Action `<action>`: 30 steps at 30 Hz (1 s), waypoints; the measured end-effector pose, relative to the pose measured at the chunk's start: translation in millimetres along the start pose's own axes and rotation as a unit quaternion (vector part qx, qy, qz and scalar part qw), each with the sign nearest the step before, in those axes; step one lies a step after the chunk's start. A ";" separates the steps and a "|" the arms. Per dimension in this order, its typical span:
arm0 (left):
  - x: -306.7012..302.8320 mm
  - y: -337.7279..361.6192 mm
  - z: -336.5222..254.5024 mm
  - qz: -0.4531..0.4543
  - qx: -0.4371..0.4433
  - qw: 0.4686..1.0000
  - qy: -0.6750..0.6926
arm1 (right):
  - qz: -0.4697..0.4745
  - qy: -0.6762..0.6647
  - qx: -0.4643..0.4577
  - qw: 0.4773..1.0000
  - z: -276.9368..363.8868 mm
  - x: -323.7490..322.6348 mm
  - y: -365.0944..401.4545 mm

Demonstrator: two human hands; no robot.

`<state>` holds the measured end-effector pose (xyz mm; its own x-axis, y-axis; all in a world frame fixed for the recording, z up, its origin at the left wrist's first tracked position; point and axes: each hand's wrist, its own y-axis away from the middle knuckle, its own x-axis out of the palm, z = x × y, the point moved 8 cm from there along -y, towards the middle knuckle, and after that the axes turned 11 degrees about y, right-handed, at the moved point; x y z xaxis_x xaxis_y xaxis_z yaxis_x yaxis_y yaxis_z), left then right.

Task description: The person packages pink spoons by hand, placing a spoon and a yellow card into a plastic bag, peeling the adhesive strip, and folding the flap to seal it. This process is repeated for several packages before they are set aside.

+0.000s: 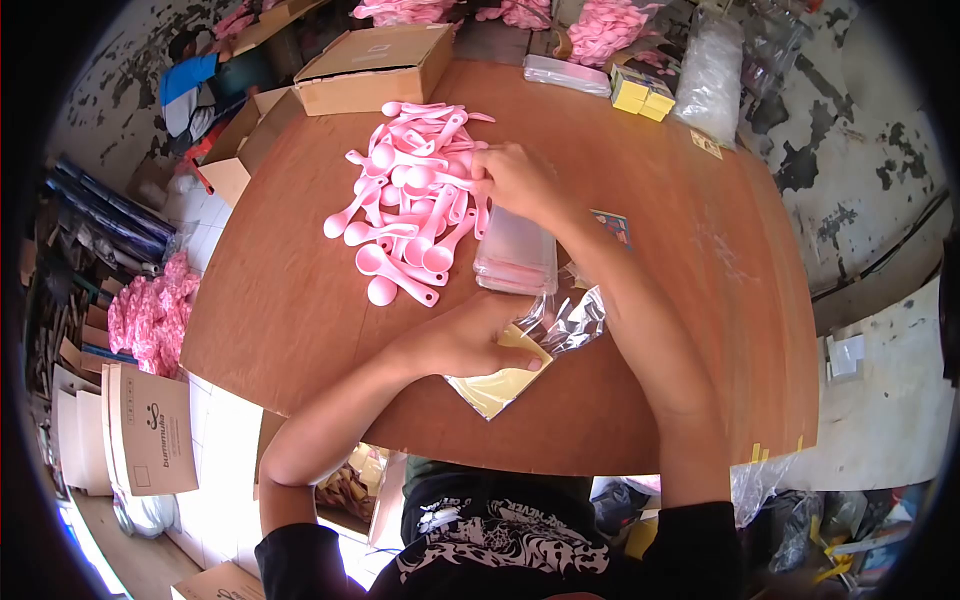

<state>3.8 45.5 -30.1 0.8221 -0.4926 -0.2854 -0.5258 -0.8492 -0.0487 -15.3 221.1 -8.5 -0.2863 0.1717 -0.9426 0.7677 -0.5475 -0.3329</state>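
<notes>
Head view: right hand (515,180), grip closed on pink spoons (400,230) at its fingertips; left hand (465,340), grip flat and slack, pins clear bag (572,322) beneath it on table (700,300). Likely the filling step; the next move needs the bag mouth spread.

The worktop (680,300) is reddish-brown plywood, smooth and matt, with faint scuffs. The spoons (410,215) are pink plastic, smooth with a soft sheen. The stack of sleeves (517,255) is clear plastic film, glossy; the clear bag (570,322) is the same film, crinkled and glinting, over a matt yellow paper sheet (495,390). The box (375,65) is plain brown cardboard, dull. The wall (850,150) shows rough, flaking paint
</notes>
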 end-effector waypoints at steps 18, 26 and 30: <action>-23.3 4.4 6.7 -0.121 -0.079 0.988 0.047 | -0.274 -0.477 0.167 0.818 -72.6 -163.0 157.8; -20.5 2.8 -0.8 -0.113 0.016 0.991 0.063 | -0.190 -0.410 0.164 0.877 -53.2 -145.4 144.7; -19.2 2.5 2.1 -0.102 -0.029 0.992 0.074 | -0.136 -0.437 0.145 0.877 -50.8 -138.7 142.5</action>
<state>-13.8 53.2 -26.8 0.9351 -0.3292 -0.1314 -0.3362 -0.9412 -0.0345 162.9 160.8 73.5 -0.8637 -0.2967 -0.4075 0.4616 -0.7902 -0.4032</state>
